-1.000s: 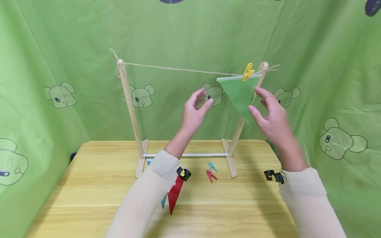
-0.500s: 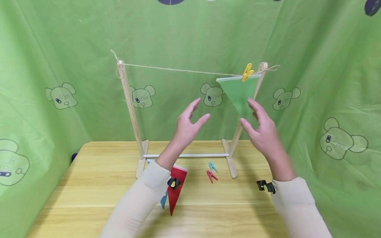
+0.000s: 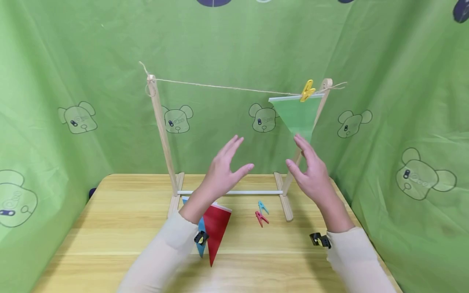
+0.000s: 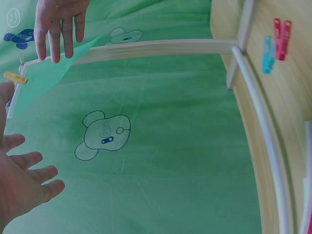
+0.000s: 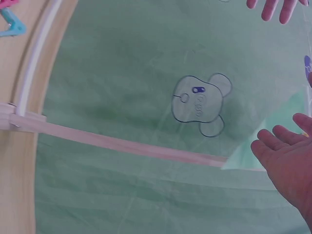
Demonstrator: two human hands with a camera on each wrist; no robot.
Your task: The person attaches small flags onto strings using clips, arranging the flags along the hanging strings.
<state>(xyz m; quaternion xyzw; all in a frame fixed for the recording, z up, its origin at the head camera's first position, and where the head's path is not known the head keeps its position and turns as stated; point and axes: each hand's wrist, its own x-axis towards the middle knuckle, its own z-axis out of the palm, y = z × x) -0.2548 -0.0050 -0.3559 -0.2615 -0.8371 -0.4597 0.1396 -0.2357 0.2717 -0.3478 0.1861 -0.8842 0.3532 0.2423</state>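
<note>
A green pennant [image 3: 296, 113] hangs at the right end of the string [image 3: 220, 86], gripped by a yellow clothespin [image 3: 307, 91]. My right hand [image 3: 311, 173] is raised in front of the pennant's lower tip, fingers spread and holding nothing; it hides that tip in the head view. To the left, my left hand [image 3: 221, 173] hovers empty above the white crossbar [image 3: 253, 192]. A red pennant [image 3: 217, 228] lies on the table, overlapping a blue pennant [image 3: 201, 226] that my left forearm partly covers. Blue [image 3: 262, 207] and red [image 3: 261, 218] clothespins lie together right of them.
Two wooden posts, left [image 3: 161, 134] and right [image 3: 321, 106], hold up the string and stand on wooden feet, the right foot [image 3: 285, 203] near the clothespins. Behind the wooden table [image 3: 121, 228] and at its sides hangs green printed cloth [image 3: 220, 49].
Both hands have moved down and toward the left, away from the string, and the left fingers have straightened. More of the red and blue pennants shows. The green pennant still hangs in place.
</note>
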